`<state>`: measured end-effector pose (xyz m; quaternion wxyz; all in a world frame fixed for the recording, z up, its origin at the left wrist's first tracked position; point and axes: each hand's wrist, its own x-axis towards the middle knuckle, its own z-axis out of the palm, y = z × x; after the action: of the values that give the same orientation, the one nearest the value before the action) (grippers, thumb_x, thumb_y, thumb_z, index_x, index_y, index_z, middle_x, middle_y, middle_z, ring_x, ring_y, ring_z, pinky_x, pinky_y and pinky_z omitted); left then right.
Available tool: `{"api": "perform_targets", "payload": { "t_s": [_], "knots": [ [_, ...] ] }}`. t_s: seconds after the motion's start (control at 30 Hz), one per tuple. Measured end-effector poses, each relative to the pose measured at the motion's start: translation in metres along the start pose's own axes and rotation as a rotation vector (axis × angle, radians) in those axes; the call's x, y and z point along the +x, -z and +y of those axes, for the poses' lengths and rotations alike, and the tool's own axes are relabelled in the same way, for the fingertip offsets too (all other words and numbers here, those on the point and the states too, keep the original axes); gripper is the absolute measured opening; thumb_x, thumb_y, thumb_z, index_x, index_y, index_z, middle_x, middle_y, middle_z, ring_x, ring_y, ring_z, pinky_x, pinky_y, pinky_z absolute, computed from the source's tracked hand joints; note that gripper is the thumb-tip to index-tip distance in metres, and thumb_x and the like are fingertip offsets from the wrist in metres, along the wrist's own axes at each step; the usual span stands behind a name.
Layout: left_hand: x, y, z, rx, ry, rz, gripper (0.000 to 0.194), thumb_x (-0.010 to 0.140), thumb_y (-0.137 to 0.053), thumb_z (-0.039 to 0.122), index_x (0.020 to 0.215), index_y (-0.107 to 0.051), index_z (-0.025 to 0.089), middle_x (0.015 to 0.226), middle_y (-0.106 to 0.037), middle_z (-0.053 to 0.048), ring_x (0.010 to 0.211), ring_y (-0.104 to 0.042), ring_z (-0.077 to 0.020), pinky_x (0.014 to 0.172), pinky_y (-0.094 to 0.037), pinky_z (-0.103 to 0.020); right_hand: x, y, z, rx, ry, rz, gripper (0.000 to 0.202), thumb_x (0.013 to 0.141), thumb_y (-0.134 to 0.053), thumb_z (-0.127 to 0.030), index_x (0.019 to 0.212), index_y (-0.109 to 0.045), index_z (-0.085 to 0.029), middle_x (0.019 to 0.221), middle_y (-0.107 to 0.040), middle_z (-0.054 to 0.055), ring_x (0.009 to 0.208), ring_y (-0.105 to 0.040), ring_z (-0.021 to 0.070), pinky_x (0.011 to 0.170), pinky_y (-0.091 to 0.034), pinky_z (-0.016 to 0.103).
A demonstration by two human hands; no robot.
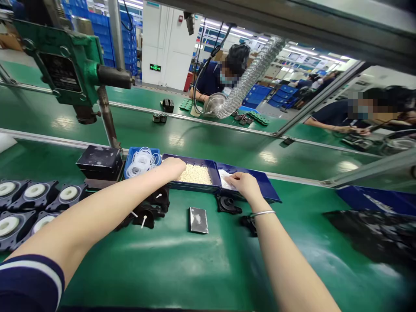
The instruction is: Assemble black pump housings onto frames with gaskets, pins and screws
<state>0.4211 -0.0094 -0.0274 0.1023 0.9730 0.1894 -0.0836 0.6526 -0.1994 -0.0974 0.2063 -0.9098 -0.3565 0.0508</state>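
My left hand reaches into a dark blue bin of small cream-coloured pieces. Its fingers curl downward, and the tips are hidden. In the adjoining blue bin, my right hand has thumb and fingers pinched together at a heap of small white parts. Whatever either hand holds is too small or too covered to make out. Just below the bins lie a black round-necked housing and a dark rectangular block. Black parts with white pins sit under my left forearm.
A blue box of clear rings and a black block stand left of the bins. Black housings with white rings line the far left. A green press overhangs. Black plastic bags lie right. Co-workers sit across the bench.
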Motion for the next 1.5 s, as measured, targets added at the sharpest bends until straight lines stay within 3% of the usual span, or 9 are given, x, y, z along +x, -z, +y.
{"api": "perform_targets", "payload": {
  "t_s": [0.33,0.53,0.67,0.87,1.0,1.13,1.3,1.4,1.5],
  "knots": [
    [-0.007,0.002,-0.010,-0.104,0.007,0.156,0.013,0.080,-0.058,0.011,0.082,-0.070,0.016,0.084,-0.073,-0.010,0.083,-0.068,-0.0253,0.070,-0.045,-0.030,0.005,-0.003,0.007,0.038,0.022,0.033,0.036,0.075,-0.062,-0.053,0.067,-0.065,-0.019,0.064,-0.066,0.005,0.060,-0.054,0.0177,0.058,-0.034,0.028],
    [-0.080,0.025,0.033,-0.441,-0.065,0.348,0.032,0.099,-0.035,0.025,0.087,-0.063,0.017,0.084,-0.070,-0.005,0.079,-0.065,-0.0170,0.073,-0.047,-0.027,0.000,-0.001,0.005,0.055,0.049,0.032,0.050,0.084,-0.051,-0.063,0.064,-0.064,-0.019,0.062,-0.065,0.007,0.061,-0.052,0.0184,0.060,-0.033,0.030],
    [-0.146,-0.009,0.070,-1.439,-0.131,0.044,0.027,0.091,-0.058,0.036,0.083,-0.069,0.013,0.073,-0.068,-0.004,0.065,-0.063,-0.0142,0.063,-0.046,-0.025,0.000,0.000,0.003,0.096,0.059,0.015,0.055,0.089,-0.045,-0.064,0.059,-0.061,-0.020,0.061,-0.064,0.008,0.062,-0.054,0.0191,0.062,-0.035,0.029],
    [-0.176,-0.085,0.081,-2.002,0.246,-0.236,0.029,0.075,-0.084,0.035,0.089,-0.079,0.010,0.075,-0.069,-0.006,0.067,-0.061,-0.0093,0.065,-0.045,-0.020,-0.006,0.014,-0.007,0.238,0.089,0.075,0.065,0.088,-0.040,-0.072,0.073,-0.068,-0.016,0.063,-0.058,0.006,0.063,-0.052,0.0195,0.065,-0.039,0.031],
    [-0.170,-0.104,0.069,-2.157,0.319,-0.238,0.029,0.072,-0.089,0.032,0.090,-0.078,0.013,0.078,-0.068,-0.004,0.068,-0.062,-0.0089,0.066,-0.048,-0.021,-0.052,0.027,-0.033,0.423,0.153,0.065,0.067,0.093,-0.040,-0.069,0.116,-0.069,-0.013,0.069,-0.056,0.001,0.060,-0.051,0.0160,0.063,-0.042,0.029],
    [-0.168,-0.110,0.063,-2.162,0.313,-0.156,0.032,0.072,-0.089,0.031,0.097,-0.078,0.015,0.081,-0.071,-0.005,0.072,-0.064,-0.0106,0.070,-0.050,-0.023,-0.131,0.026,-0.070,0.803,0.225,-0.158,0.051,0.100,-0.047,-0.054,0.138,-0.055,-0.019,0.068,-0.052,-0.004,0.056,-0.047,0.0125,0.060,-0.042,0.027],
    [-0.169,-0.109,0.063,-2.077,0.272,-0.089,0.037,0.072,-0.089,0.032,0.102,-0.078,0.013,0.084,-0.074,-0.008,0.078,-0.067,-0.0141,0.077,-0.051,-0.027,-0.206,0.000,-0.092,1.028,0.157,-0.483,0.032,0.103,-0.047,-0.050,0.116,-0.053,-0.021,0.069,-0.059,-0.004,0.053,-0.050,0.0109,0.055,-0.041,0.026],
    [-0.170,-0.107,0.064,-2.081,0.253,-0.090,0.033,0.075,-0.087,0.033,0.100,-0.078,0.012,0.082,-0.073,-0.007,0.075,-0.065,-0.0128,0.075,-0.051,-0.026,-0.224,-0.011,-0.091,1.043,0.035,-0.521,0.033,0.097,-0.058,-0.052,0.090,-0.054,-0.020,0.063,-0.059,-0.004,0.048,-0.046,0.0088,0.050,-0.036,0.023],
    [-0.170,-0.108,0.065,-2.149,0.254,-0.119,0.028,0.078,-0.085,0.033,0.094,-0.077,0.011,0.076,-0.068,-0.003,0.069,-0.061,-0.0092,0.071,-0.050,-0.022,-0.233,-0.012,-0.093,1.034,-0.018,-0.487,0.034,0.094,-0.063,-0.053,0.088,-0.059,-0.019,0.055,-0.052,-0.006,0.045,-0.041,0.0082,0.047,-0.032,0.023]
  ]
}}
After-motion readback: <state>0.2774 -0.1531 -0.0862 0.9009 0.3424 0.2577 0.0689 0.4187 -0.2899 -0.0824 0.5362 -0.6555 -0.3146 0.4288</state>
